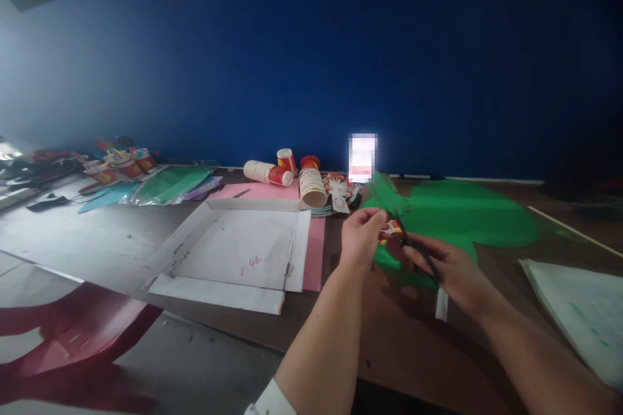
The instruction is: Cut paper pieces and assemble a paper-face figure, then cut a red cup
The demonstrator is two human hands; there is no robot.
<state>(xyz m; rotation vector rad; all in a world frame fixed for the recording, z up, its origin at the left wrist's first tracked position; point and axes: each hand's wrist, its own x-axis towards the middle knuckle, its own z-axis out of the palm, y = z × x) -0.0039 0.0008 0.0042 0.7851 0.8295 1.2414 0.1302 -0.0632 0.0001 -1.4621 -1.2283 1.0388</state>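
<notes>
Dark-handled scissors (424, 259) are in my right hand (445, 269), whose fingers are wrapped round the handles. The blades point up and left toward my left hand (363, 233), which pinches a small red, white and yellow piece (390, 228) that looks like cut paper cup. A dark red round part hangs just below it, near the scissors. Both hands are close together above the brown table (389, 337), in front of a green sheet (452, 211). The exact contact between blades and piece is too small to tell.
A white shallow box lid (238, 246) lies left on pink paper (315, 253). Behind are stacked paper cups (313, 187), cut pieces (343, 191) and a bright blurred screen (363, 159). White sheets (579, 311) and a thin stick (574, 230) lie right. A red chair (82, 331) stands lower left.
</notes>
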